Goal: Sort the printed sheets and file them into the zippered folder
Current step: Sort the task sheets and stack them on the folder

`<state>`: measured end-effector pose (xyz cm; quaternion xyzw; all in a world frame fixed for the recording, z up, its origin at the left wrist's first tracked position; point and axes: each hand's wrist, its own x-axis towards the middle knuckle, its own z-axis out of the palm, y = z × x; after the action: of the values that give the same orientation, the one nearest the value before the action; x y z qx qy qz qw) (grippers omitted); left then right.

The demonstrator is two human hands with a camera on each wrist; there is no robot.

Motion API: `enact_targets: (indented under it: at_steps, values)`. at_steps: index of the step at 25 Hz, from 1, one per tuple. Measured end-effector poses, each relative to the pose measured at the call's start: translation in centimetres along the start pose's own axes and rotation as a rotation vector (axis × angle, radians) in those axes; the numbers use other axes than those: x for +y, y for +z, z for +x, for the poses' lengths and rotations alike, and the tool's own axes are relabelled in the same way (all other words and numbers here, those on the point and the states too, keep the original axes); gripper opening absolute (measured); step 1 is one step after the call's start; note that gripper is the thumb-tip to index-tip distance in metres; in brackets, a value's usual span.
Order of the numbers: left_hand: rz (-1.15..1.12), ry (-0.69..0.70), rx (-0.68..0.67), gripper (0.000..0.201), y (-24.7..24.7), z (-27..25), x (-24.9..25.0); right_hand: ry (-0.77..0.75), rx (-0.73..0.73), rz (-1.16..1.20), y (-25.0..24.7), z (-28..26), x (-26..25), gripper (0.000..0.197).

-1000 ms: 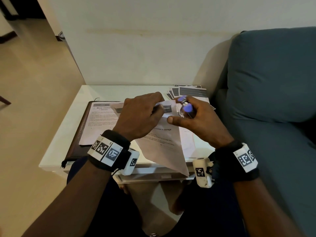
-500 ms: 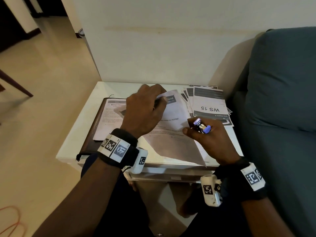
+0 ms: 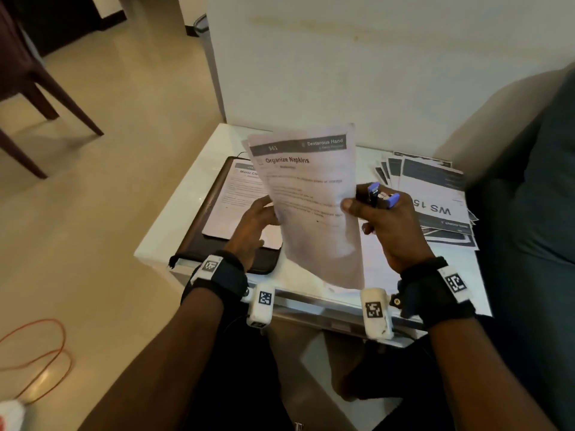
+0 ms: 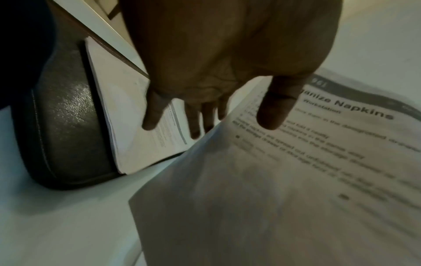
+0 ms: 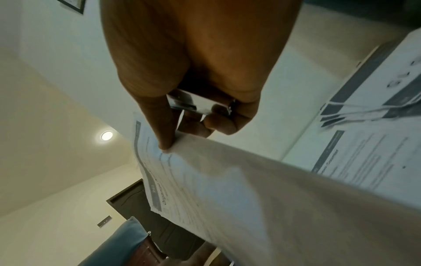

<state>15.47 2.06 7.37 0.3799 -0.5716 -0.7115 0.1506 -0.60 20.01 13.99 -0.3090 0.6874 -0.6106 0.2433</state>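
I hold a printed sheet [image 3: 311, 197] headed "Organize Napkins" upright above the table. My left hand [image 3: 252, 225] has its left edge, thumb [image 4: 275, 108] on the front and fingers behind. The thumb of my right hand [image 3: 385, 225] pinches the right edge, while its fingers also grip a small blue and silver stapler [image 3: 381, 195], seen as metal [image 5: 196, 102] in the palm. The dark zippered folder [image 3: 199, 247] lies open at the table's left with another printed sheet [image 3: 236, 200] in it. More sheets [image 3: 435, 194], the top one marked "WS 15", are fanned out at the right.
The small white table [image 3: 174, 225] stands against a white wall. A blue-grey sofa [image 3: 544, 181] runs along its right side. A wooden chair's legs [image 3: 46, 88] stand on the floor at upper left, and an orange cable [image 3: 40, 353] loops on the floor at lower left.
The sheet has come up from lying on the table to upright. My left hand moved from its top to its left edge; my right hand, still holding the stapler, took the right edge.
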Motion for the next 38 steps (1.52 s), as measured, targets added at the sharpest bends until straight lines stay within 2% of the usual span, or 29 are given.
enact_targets:
  at_steps: [2, 3, 6, 9, 12, 14, 17, 23, 25, 28, 31, 33, 35, 38]
  values:
    - [-0.009, 0.015, 0.047, 0.046, -1.1, 2.2, 0.3, 0.069, 0.039, 0.114, 1.3, 3.1, 1.1, 0.015]
    - [-0.031, 0.013, 0.094, 0.041, -1.8, 3.3, 0.5, 0.109, 0.072, 0.169, 1.8, 4.6, 1.6, 0.016]
    - [-0.067, 0.054, 0.161, 0.043, -5.0, 7.2, 0.9, 0.212, 0.142, 0.215, 3.9, 9.7, 4.3, 0.012]
    - [-0.011, 0.11, 0.278, 0.045, -8.8, 11.3, 0.8, 0.296, 0.164, 0.071, 7.0, 14.2, 8.1, 0.011]
    - [0.238, 0.059, 0.357, 0.037, -11.8, 15.4, -0.5, 0.345, 0.13, -0.138, 10.8, 17.7, 12.8, 0.014]
    - [0.351, -0.026, 0.364, 0.033, -13.1, 17.5, -1.9, 0.375, 0.078, -0.28, 12.9, 19.2, 15.7, 0.017]
    - [0.458, -0.13, 0.379, 0.039, -14.3, 20.0, -3.6, 0.37, 0.041, -0.461, 14.7, 20.8, 18.2, 0.018]
    - [0.712, -0.128, 0.493, 0.038, -13.9, 20.3, -3.6, 0.389, 0.051, -0.557, 14.7, 21.2, 19.8, 0.021]
    - [0.789, -0.109, 0.511, 0.041, -13.4, 19.8, -2.9, 0.426, 0.065, -0.489, 14.1, 20.5, 19.8, 0.022]
    - [0.846, -0.075, 0.47, 0.036, -10.6, 18.3, -1.5, 0.472, 0.137, -0.295, 11.7, 17.8, 18.6, 0.038]
    - [0.84, 0.033, 0.373, 0.03, -4.6, 16.0, -0.7, 0.501, 0.181, -0.287, 7.8, 14.5, 16.9, 0.033]
    - [0.875, 0.077, 0.256, 0.027, 0.2, 14.2, -1.6, 0.513, 0.203, -0.356, 4.4, 11.8, 16.3, 0.037]
    - [0.891, 0.098, 0.116, 0.027, 5.3, 12.7, -3.5, 0.512, 0.304, -0.332, 0.3, 8.7, 16.4, 0.047]
    - [0.893, 0.115, -0.056, 0.03, 12.7, 10.5, -6.6, 0.544, 0.464, -0.414, -6.2, 4.4, 17.9, 0.045]
